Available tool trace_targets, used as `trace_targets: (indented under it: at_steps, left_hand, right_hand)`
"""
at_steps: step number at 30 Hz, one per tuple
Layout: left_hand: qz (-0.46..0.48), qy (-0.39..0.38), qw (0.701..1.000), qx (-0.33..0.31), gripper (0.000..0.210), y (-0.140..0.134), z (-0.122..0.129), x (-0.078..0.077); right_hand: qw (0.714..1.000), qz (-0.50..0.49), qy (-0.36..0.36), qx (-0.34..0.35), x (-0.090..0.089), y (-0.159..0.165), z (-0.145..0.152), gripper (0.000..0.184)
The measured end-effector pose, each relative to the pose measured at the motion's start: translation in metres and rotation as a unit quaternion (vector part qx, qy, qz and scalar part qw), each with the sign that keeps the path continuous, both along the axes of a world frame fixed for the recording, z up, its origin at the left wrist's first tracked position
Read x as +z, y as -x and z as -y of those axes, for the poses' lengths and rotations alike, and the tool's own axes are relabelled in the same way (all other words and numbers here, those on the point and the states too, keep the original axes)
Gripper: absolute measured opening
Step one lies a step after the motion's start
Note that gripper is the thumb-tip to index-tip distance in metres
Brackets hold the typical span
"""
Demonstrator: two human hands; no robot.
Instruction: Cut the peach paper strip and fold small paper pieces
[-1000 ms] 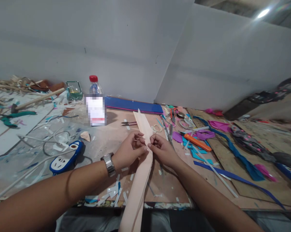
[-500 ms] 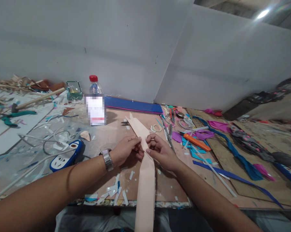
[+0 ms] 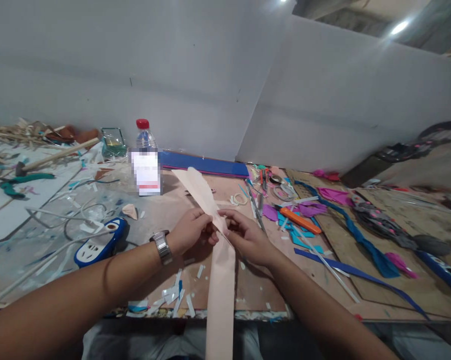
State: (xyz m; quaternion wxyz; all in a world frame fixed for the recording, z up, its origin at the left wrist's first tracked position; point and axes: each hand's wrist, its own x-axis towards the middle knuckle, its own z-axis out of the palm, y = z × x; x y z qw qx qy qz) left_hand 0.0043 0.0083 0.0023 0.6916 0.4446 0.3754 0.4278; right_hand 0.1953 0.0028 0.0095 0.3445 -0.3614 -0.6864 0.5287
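Observation:
A long pale peach strip (image 3: 221,295), which looks like paper or thin foam, runs from below the table's front edge up between my hands. Its pinched, twisted middle sits at my fingertips, and the far end fans out above them, pointing up and left. My left hand (image 3: 193,231), with a metal watch (image 3: 161,247) on the wrist, pinches the gathered part from the left. From the right, my right hand (image 3: 250,237) grips the same spot with thumb and fingers. Some fingertips are hidden behind the strip. Small pliers or scissors lie partly covered beyond its far end.
Left stand a blue-white power strip (image 3: 98,244), a red-capped bottle (image 3: 143,135) and green-handled pliers (image 3: 13,185). Blue sheets (image 3: 205,164) lie along the wall. To the right are an orange utility knife (image 3: 299,220), a tape roll (image 3: 240,199), coloured scraps and a blue ribbon (image 3: 364,242).
The strip's far end has spread wider and swung up and left. My hands still pinch its middle, with fingers slightly shifted. The whole view has moved a little.

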Motion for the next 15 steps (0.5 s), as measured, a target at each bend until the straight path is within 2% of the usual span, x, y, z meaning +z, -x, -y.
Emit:
trace_targets:
  at_steps: [3, 5, 8, 10, 13, 15]
  left_hand:
    - [-0.033, -0.071, 0.997, -0.01, 0.025, 0.004, 0.003, 0.009]
    - [-0.051, -0.12, 0.991, -0.008, 0.028, 0.006, 0.006, 0.019]
    - [-0.082, -0.18, 0.98, -0.011, 0.034, 0.01, 0.006, 0.037]
    - [-0.155, -0.236, 0.959, -0.003, 0.041, 0.013, 0.003, 0.052]
    - [-0.21, -0.273, 0.938, 0.031, 0.046, 0.015, -0.005, 0.078]
    - [-0.224, -0.317, 0.919, 0.065, 0.052, 0.015, -0.009, 0.095]
  right_hand:
    - [0.998, 0.021, -0.054, -0.025, 0.004, 0.0, 0.0, 0.03]
    - [0.992, 0.053, -0.101, -0.058, 0.013, -0.001, -0.001, 0.023]
    - [0.975, 0.095, -0.181, -0.09, 0.034, -0.003, -0.006, 0.022]
    - [0.963, 0.107, -0.226, -0.097, 0.052, -0.004, -0.014, 0.019]
    - [0.928, 0.121, -0.331, -0.119, 0.082, -0.003, -0.029, 0.014]
    - [0.891, 0.136, -0.415, -0.123, 0.1, -0.002, -0.04, 0.012]
